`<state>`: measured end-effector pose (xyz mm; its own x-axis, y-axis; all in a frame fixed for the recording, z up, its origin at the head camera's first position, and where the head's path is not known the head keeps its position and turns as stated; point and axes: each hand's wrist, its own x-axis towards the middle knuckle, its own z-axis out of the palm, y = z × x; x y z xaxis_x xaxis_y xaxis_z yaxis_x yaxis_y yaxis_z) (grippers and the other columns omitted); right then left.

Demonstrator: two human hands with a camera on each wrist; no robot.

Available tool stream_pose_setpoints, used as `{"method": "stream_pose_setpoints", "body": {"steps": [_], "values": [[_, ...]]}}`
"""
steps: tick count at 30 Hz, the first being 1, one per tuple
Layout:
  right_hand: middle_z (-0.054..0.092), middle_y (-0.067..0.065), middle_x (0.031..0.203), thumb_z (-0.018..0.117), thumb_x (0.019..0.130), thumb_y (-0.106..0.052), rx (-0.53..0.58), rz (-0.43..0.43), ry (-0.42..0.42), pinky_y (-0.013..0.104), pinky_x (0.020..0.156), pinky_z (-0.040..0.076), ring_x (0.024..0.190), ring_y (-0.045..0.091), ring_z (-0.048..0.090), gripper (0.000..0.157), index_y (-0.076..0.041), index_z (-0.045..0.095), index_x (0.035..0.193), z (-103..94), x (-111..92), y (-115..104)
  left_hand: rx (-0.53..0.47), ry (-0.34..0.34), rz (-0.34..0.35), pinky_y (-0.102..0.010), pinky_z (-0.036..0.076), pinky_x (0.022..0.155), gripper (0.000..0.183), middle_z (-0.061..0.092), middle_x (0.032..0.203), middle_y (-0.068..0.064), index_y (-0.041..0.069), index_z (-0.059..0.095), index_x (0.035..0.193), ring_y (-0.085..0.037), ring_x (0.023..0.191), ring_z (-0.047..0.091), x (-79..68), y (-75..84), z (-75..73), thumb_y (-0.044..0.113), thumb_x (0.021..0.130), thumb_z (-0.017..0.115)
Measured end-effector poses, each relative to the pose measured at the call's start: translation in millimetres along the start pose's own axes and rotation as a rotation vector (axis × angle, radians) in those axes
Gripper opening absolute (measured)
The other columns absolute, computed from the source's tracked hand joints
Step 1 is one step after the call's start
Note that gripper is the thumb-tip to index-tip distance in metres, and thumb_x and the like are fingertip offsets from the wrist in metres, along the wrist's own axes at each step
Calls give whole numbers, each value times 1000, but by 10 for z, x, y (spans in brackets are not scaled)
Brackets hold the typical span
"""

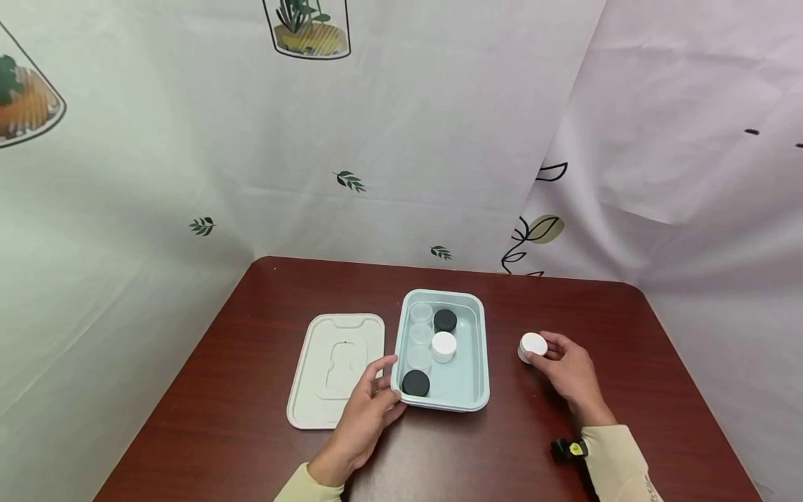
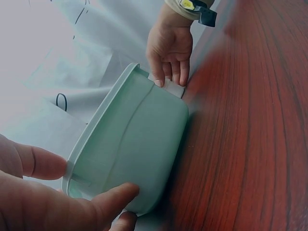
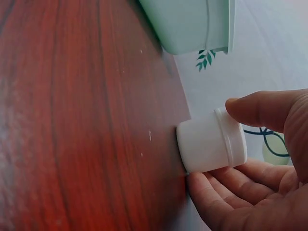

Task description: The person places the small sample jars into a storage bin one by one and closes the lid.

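A pale green plastic box (image 1: 470,362) stands near the table's middle. My left hand (image 1: 364,418) holds its near left corner, with thumb and fingers (image 2: 45,163) against the rim and outer wall. Inside the box are a column of translucent-lidded jars (image 1: 420,335), a white-lidded jar (image 1: 443,346) and two black-lidded jars, one farther back (image 1: 445,321) and one black-lidded jar (image 1: 415,383) in the near left corner. To the right of the box, my right hand (image 1: 567,369) grips a small white jar (image 3: 207,142) between thumb and fingers; its base is at the tabletop.
A white lid (image 1: 339,369) lies flat left of the box, close to my left hand. The brown wooden table (image 1: 502,446) ends at a white printed cloth (image 1: 401,139) behind. A black wrist device (image 1: 567,450) sits at my right sleeve.
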<state>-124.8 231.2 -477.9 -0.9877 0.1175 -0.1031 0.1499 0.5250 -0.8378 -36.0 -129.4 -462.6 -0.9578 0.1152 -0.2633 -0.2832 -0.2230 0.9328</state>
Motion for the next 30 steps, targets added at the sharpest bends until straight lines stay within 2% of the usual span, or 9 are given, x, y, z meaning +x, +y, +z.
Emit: {"method": "stream_pose_setpoints", "body": {"steps": [4, 7, 11, 17, 22, 28, 30], "values": [[65, 28, 138, 83, 92, -22, 22, 0, 3, 13, 76, 52, 117, 29, 69, 66, 3, 56, 147, 7, -4, -3, 3, -2, 1, -46, 53, 104, 67, 51, 137, -22, 10, 37, 159, -21, 116, 62, 1, -2, 1, 3, 95, 54], [66, 28, 136, 83, 92, -22, 38, -2, 6, 13, 77, 53, 107, 14, 70, 65, 3, 58, 146, 9, 3, -11, 6, -3, 2, -46, 53, 104, 67, 51, 137, -22, 10, 37, 159, -21, 117, 62, 2, -2, 1, 3, 95, 54], [66, 26, 136, 83, 93, -26, 50, -14, -2, 13, 78, 53, 97, -4, 64, 65, 2, 58, 145, -11, 9, -64, 5, -1, 1, -46, 53, 104, 66, 51, 135, -22, 10, 37, 159, -21, 116, 63, -1, -3, -2, 3, 95, 53], [66, 24, 138, 80, 95, -32, 55, -49, -1, 11, 80, 53, 94, -11, 61, 66, -1, 57, 148, -77, -23, -245, 2, -1, 5, -46, 53, 103, 66, 51, 135, -22, 10, 37, 159, -21, 116, 63, -22, -3, -6, 2, 95, 54], [66, 22, 138, 79, 95, -35, 47, -96, 0, 12, 79, 53, 98, -6, 62, 65, -4, 58, 149, -129, -57, -423, -3, -5, 14, -47, 53, 103, 66, 51, 137, -22, 10, 36, 159, -21, 117, 63, -26, -14, -4, 3, 96, 54], [66, 20, 138, 79, 95, -35, 46, -149, -25, 14, 80, 55, 114, 24, 67, 64, -6, 58, 149, -129, -69, -646, -3, -1, 6, -46, 53, 103, 66, 51, 136, -22, 10, 37, 159, -20, 116, 63, -7, -11, -6, 2, 96, 53], [67, 20, 136, 79, 95, -33, 56, -165, -38, 16, 80, 56, 113, 25, 67, 63, -6, 59, 148, -113, -67, -726, 0, -2, 4, -45, 53, 103, 65, 51, 137, -22, 10, 37, 158, -21, 117, 63, -3, -10, -9, 2, 95, 53]]}}
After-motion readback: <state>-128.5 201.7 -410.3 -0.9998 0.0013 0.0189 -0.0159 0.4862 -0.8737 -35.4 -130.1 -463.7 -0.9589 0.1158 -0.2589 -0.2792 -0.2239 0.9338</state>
